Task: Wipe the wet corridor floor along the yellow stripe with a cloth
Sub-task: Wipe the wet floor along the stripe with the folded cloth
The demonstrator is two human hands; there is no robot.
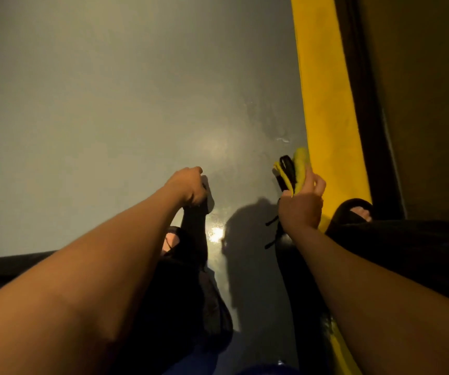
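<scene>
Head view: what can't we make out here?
- Left hand: knuckles face the camera; its fingers hide how it grips the dark cloth.
- Right hand holds a yellow-and-black bundle; too bunched to identify.
- Floor: glare and dim light hide where the wet ends.
- Stripe: cut by the top edge.

Glossy wet floor point(126, 109); soft cloth point(299, 169)

The left hand point(189, 186) curls over a dark cloth point(195, 220) whose lower part disappears behind the forearm — its full shape cannot be told. The right hand point(302, 204) covers the lower end of a yellow-green and black bundle point(292, 170); what it is stays unclear. Beside that bundle, the yellow stripe point(326, 104) is cut off by the top edge.
</scene>
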